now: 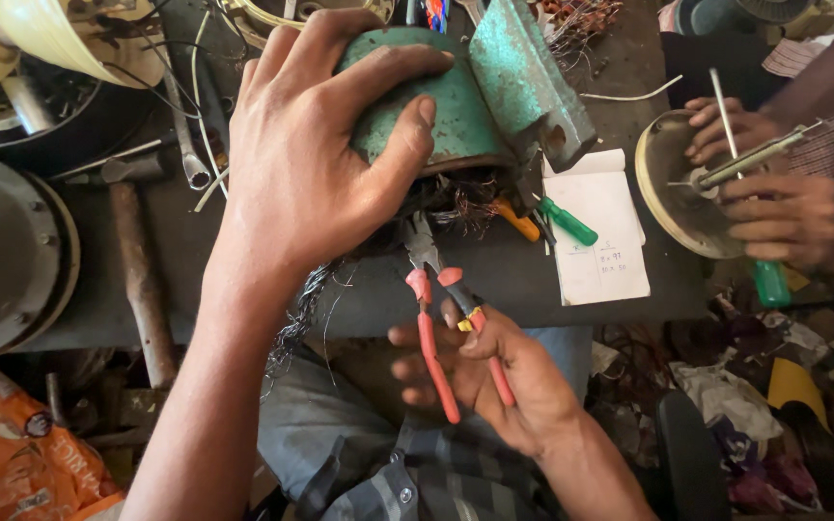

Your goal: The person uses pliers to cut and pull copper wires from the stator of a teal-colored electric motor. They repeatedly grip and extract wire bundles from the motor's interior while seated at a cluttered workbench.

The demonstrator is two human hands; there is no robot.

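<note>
Cluttered dark workbench (494, 280): our left hand (311, 154) clamps the green motor housing (456, 106) at upper centre, right hand (494, 371) grips red-handled pliers (436, 318), nose in the copper windings (460, 203). We risk the pliers slipping and nicking wire, or the housing rolling under pull.

Free room & obstacles, bench top. Left hand (311, 154) covers green motor housing (456, 96); right hand (480, 371) w/ red-handled pliers (441, 318) fills the approach at 6 o'clock of it. At 9 o'clock: hammer (137, 260) lying lengthwise, grey round cover (7, 251) beyond. At 3 o'clock: notepad (596, 236), green screwdriver (567, 222), then co-worker's hands (774, 203) on a disc (673, 198). Open strip: dark bench (514, 280) betw. pliers & notepad, at 4 o'clock.
</note>
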